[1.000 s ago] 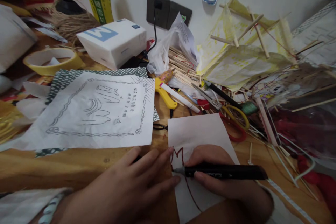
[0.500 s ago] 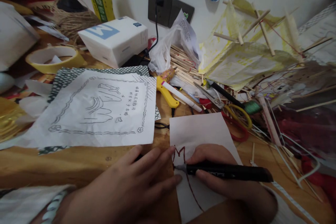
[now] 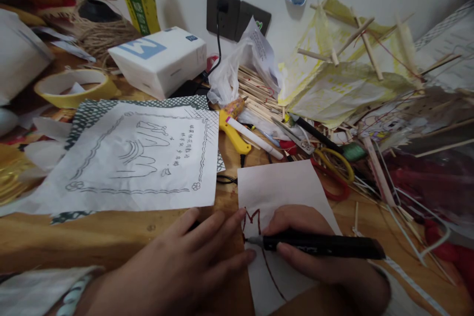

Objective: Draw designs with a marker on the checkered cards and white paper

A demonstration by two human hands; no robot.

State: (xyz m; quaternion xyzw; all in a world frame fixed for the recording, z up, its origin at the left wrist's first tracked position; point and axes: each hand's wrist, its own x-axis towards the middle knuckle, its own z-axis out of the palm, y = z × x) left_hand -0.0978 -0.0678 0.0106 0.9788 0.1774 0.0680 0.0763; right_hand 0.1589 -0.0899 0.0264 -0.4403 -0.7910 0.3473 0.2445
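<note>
My right hand (image 3: 307,237) is closed around a black marker pen (image 3: 326,245), which lies nearly level with its grey tip at the left edge of a white sheet of paper (image 3: 281,182). Dark red lines run down the sheet, with a zigzag at the top and a long curve below. My left hand (image 3: 192,256) lies with its fingers stretched out; its fingertips touch the sheet's left edge. Some dark object shows between those fingers, too hidden to name. Left of the sheet lies a paper with a bordered line drawing (image 3: 148,158).
Behind the sheet are a yellow glue gun (image 3: 237,136), a white pen (image 3: 255,138) and scissors (image 3: 336,168). A tissue pack (image 3: 161,59), a tape roll (image 3: 74,91) and twine (image 3: 99,29) stand back left. A stick-and-paper lantern-like frame (image 3: 333,89) leans at right.
The marker tip has moved slightly down along the sheet's left edge. Both hands keep nearly the same pose, and the whole view has shifted a little.
</note>
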